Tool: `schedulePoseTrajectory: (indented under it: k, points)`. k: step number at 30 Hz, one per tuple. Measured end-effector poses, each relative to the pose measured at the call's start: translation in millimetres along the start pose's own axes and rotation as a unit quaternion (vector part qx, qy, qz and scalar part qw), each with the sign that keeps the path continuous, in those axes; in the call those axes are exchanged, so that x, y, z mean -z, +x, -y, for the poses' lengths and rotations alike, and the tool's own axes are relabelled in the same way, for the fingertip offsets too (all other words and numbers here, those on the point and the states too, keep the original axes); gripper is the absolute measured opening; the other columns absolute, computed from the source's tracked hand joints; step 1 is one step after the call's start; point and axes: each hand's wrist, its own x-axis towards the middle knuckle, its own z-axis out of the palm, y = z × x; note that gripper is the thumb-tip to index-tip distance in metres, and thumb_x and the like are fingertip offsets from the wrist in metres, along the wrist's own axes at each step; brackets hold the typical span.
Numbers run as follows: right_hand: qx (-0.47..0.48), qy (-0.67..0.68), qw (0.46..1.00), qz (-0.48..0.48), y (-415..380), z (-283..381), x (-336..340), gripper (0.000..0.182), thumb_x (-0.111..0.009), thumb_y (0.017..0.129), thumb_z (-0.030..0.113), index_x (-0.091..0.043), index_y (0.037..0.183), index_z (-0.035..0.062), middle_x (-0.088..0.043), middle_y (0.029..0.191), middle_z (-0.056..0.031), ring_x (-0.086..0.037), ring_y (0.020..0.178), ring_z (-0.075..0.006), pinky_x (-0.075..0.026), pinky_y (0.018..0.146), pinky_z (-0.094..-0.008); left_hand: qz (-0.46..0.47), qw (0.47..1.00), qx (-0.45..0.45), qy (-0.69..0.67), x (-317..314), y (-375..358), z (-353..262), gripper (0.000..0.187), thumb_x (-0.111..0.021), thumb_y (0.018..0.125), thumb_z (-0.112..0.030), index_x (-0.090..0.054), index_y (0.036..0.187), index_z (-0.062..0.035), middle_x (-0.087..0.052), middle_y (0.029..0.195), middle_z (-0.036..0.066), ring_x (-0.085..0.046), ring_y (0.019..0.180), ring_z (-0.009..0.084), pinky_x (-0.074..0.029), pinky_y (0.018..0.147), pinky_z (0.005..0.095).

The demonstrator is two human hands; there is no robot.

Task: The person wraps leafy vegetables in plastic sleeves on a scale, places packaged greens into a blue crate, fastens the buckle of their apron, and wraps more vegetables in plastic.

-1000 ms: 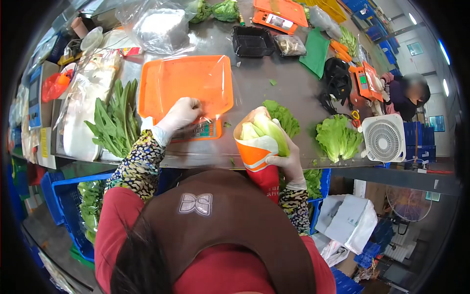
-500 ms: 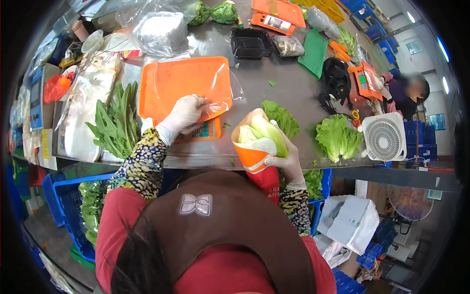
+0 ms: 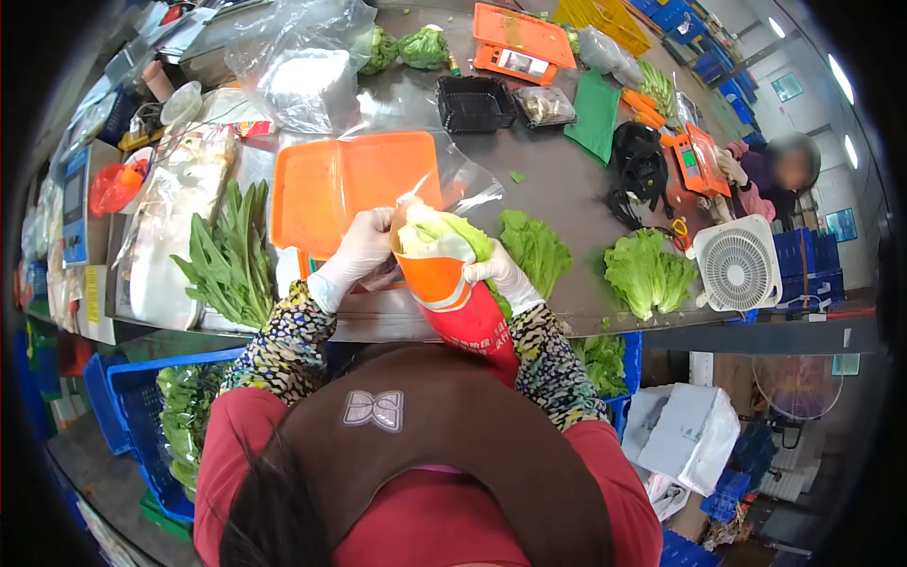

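A steel packing table (image 3: 557, 180) fills the frame; at its centre both gloved hands — left hand (image 3: 362, 248), right hand (image 3: 498, 274) — clasp a lettuce head (image 3: 436, 233) in an orange sleeve (image 3: 452, 298), fingers closed around it.

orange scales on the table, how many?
3. One scale sits under clear plastic beside the left hand; a second scale at the far edge; a third scale by the co-worker. More may be hidden.
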Motion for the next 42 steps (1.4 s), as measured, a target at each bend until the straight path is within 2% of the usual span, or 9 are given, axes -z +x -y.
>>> schedulePoseTrajectory:
  k: [3,7,10,12,16,22,26,37,42]
  points:
    - [-0.001,-0.006,1.000,0.031,6.4,-4.4,7.9,0.077,-0.081,0.065,0.010,-0.047,0.132,-0.0032,-0.060,0.121,-0.0076,-0.054,0.113,-0.0174,-0.039,0.100,-0.0303,-0.053,0.992,0.012,-0.110,22.1,12.8,23.4,0.013,-0.066,0.087,-0.012,-0.067,0.087,0.0010,-0.065,0.079,0.001,-0.057,0.070,0.0063,-0.047,0.062,0.0223]
    - [0.010,-0.029,0.998,0.050,-4.7,0.5,18.9,0.079,-0.080,0.065,0.009,-0.045,0.134,-0.0041,-0.056,0.126,-0.0100,-0.052,0.117,-0.0178,-0.036,0.104,-0.0311,-0.150,0.983,-0.056,0.088,45.4,21.0,43.6,0.011,-0.064,0.085,-0.010,-0.066,0.085,0.0007,-0.066,0.075,0.006,-0.061,0.068,0.0142,-0.047,0.062,0.0278]
    - [-0.046,-0.087,0.991,-0.088,-11.4,19.8,6.3,0.090,-0.079,0.065,0.005,-0.033,0.141,-0.0056,-0.054,0.128,-0.0118,-0.052,0.117,-0.0172,-0.041,0.098,-0.0294,-0.186,0.880,-0.185,0.396,31.8,6.4,13.5,0.009,-0.063,0.082,-0.017,-0.066,0.083,-0.0077,-0.062,0.084,0.011,-0.061,0.081,0.0315,-0.049,0.071,0.0389]
    - [-0.017,-0.138,0.979,-0.146,-14.7,15.5,-0.6,0.095,-0.080,0.063,0.004,-0.028,0.143,-0.0059,-0.053,0.129,-0.0122,-0.052,0.115,-0.0175,-0.043,0.097,-0.0294,-0.158,0.841,-0.232,0.463,18.9,4.1,6.9,0.009,-0.062,0.082,-0.016,-0.064,0.081,-0.0074,-0.061,0.081,0.010,-0.060,0.079,0.0307,-0.049,0.070,0.0406]
    - [0.048,-0.308,0.923,-0.225,-18.4,16.3,-7.5,0.110,-0.083,0.061,0.004,-0.015,0.146,-0.0047,-0.051,0.131,-0.0163,-0.053,0.114,-0.0179,-0.043,0.097,-0.0291,-0.113,0.804,-0.310,0.496,3.1,7.2,4.4,0.006,-0.064,0.078,-0.011,-0.061,0.080,-0.0061,-0.058,0.078,0.010,-0.058,0.075,0.0308,-0.047,0.066,0.0405]
    - [0.060,-0.505,0.819,-0.264,-27.1,21.6,-29.5,0.120,-0.084,0.061,0.008,-0.004,0.150,0.0097,-0.060,0.116,-0.0161,-0.062,0.101,-0.0246,-0.049,0.088,-0.0315,-0.105,0.847,-0.320,0.412,-18.2,-1.5,-9.3,0.008,-0.060,0.082,-0.013,-0.059,0.082,-0.0056,-0.057,0.080,0.011,-0.059,0.075,0.0311,-0.049,0.063,0.0415]
    - [0.063,-0.477,0.831,-0.280,-26.2,20.1,-32.0,0.123,-0.084,0.061,0.008,0.001,0.150,0.0101,-0.060,0.115,-0.0154,-0.062,0.101,-0.0243,-0.050,0.088,-0.0318,-0.025,0.825,-0.349,0.443,-34.2,-23.6,-11.6,0.013,-0.063,0.078,-0.005,-0.062,0.091,-0.0038,-0.059,0.086,0.013,-0.061,0.073,0.0322,-0.050,0.061,0.0392]
    - [0.134,-0.457,0.837,-0.269,-14.7,23.3,-39.7,0.115,-0.080,0.067,0.014,0.000,0.149,0.0091,-0.062,0.102,-0.0179,-0.065,0.090,-0.0325,-0.051,0.077,-0.0381,-0.069,0.757,-0.466,0.453,-69.8,-21.4,-21.4,0.020,-0.065,0.066,-0.009,-0.057,0.084,-0.0052,-0.053,0.076,0.009,-0.057,0.068,0.0265,-0.045,0.057,0.0385]
    - [0.136,-0.561,0.772,-0.267,-20.7,31.5,-42.0,0.113,-0.077,0.070,0.014,0.001,0.151,0.0144,-0.065,0.106,-0.0154,-0.065,0.091,-0.0282,-0.051,0.080,-0.0346,-0.085,0.752,-0.456,0.469,-77.8,-18.0,-27.3,0.027,-0.064,0.068,-0.009,-0.060,0.094,-0.0046,-0.055,0.082,0.008,-0.056,0.071,0.0275,-0.046,0.061,0.0397]
